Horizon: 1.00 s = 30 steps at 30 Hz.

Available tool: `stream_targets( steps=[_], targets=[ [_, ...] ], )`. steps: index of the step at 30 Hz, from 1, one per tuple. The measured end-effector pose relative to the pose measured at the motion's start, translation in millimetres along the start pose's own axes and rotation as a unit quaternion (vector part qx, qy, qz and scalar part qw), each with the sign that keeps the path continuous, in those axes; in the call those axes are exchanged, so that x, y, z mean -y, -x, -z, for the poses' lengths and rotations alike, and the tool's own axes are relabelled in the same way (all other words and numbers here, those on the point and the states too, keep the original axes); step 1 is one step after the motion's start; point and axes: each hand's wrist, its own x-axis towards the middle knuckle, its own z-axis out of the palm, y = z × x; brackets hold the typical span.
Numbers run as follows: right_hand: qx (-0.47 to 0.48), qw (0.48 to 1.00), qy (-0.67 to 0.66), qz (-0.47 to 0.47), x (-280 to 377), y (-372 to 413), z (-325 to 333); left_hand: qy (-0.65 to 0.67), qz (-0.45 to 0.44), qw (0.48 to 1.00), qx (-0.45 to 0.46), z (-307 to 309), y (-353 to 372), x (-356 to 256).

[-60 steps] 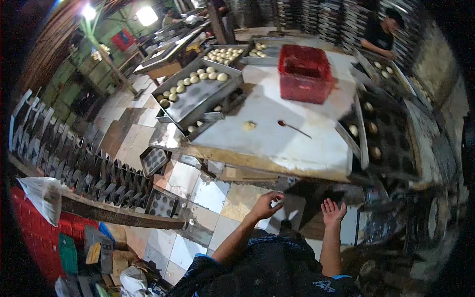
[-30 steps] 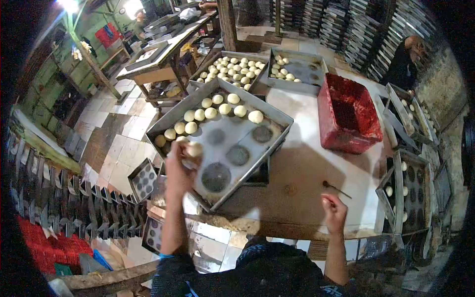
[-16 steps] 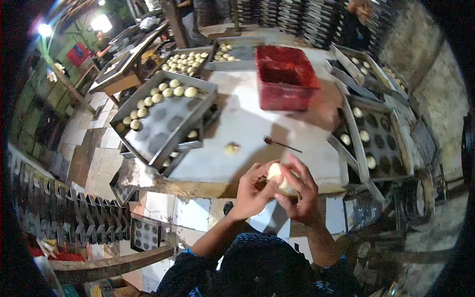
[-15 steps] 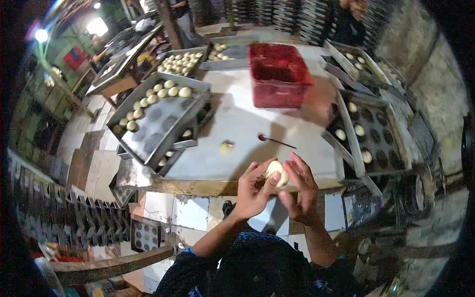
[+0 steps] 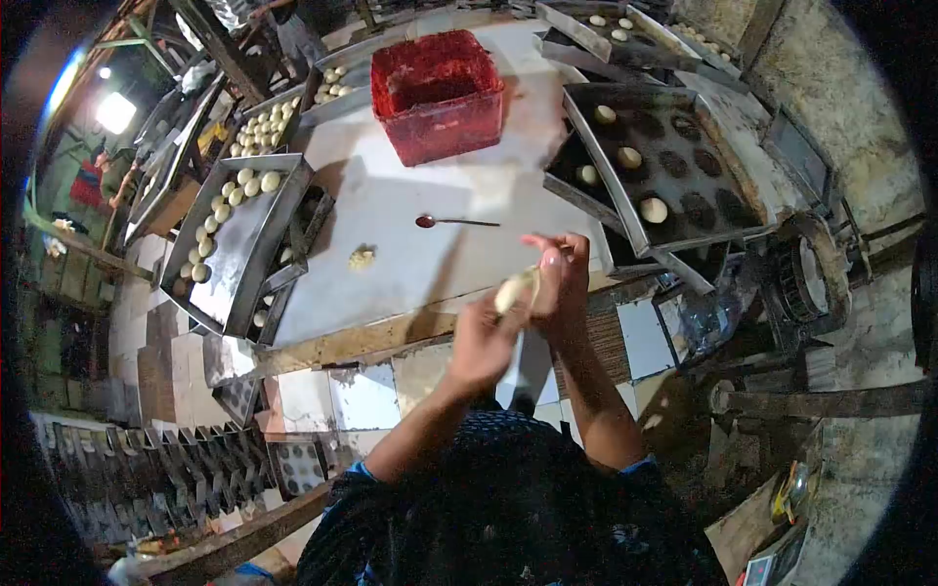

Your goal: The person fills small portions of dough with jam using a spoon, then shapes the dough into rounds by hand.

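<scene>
A pale dough ball (image 5: 515,291) is held above the near edge of the table. My left hand (image 5: 484,344) is closed around its lower left side, partly blurred. My right hand (image 5: 559,281) pinches the dough's right edge, thumb raised against the fingers. Beyond the hands lies a spoon (image 5: 427,222) with a dark handle pointing right. To its left sits a small crumbly yellowish heap (image 5: 362,257) on the white tabletop (image 5: 391,195).
At the back stands a red plastic crate (image 5: 445,132). A metal tray (image 5: 230,256) with several dough balls rests on other trays at the left. Another stacked tray (image 5: 674,156) at the right holds 3 pale balls. A person (image 5: 293,34) is at the far left.
My view has swung to the right. My right hand has gone from loosely spread fingers beside the dough to pinching its edge. The left hand still holds it.
</scene>
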Motion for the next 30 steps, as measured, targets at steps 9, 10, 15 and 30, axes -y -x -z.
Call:
stream_targets(
  steps=[9, 10, 15, 30],
  targets=[
    [0.080, 0.977, -0.173, 0.091, 8.0, -37.8, -114.6, 0.388, 0.163, 0.901, -0.106, 113.3, -44.1, 48.0],
    [0.176, 0.966, -0.149, 0.119, -1.5, -38.8, -131.0, 0.447, 0.154, 0.873, -0.123, 130.7, -59.5, 47.5],
    [0.279, 0.910, 0.105, 0.288, -55.8, -65.1, -174.1, 0.378, 0.101, 0.885, -0.253, 221.4, -97.2, 42.2],
    [0.189, 0.952, 0.218, 0.103, -93.6, -224.9, -179.3, 0.358, 0.249, 0.877, -0.200, 300.2, -182.8, 57.5]
  ],
)
